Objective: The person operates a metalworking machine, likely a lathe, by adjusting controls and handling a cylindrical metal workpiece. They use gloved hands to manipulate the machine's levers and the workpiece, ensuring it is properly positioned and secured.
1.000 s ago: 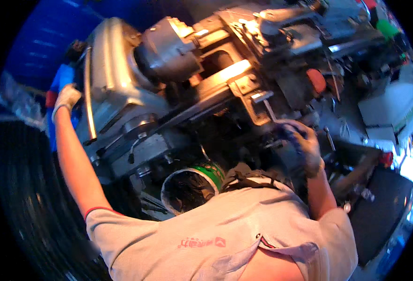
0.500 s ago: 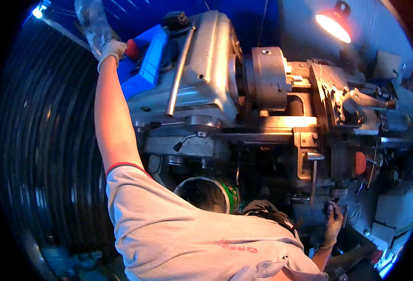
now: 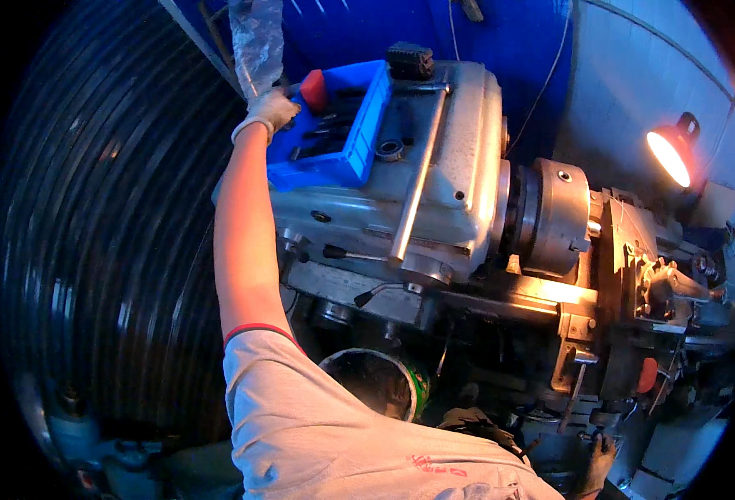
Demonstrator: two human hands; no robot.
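Gloved left hand (image 3: 271,109) is reaching, fingers curled, grip unclear, into blue plastic tool tray (image 3: 359,142) atop lathe headstock (image 3: 459,167); tray likely light, stiff, best taken by rim.

A single head-worn fisheye looks down, close over the lathe (image 3: 467,208).

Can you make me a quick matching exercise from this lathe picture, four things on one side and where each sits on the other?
Things:
1. left hand
2. right hand
3. lamp
4. green can

Places:
A. lit, at the right by the wall
B. low, under the lathe, by the person's chest
C. at the blue tray on the headstock
D. at the lower edge, under the carriage

Pairs: 1-C, 2-D, 3-A, 4-B
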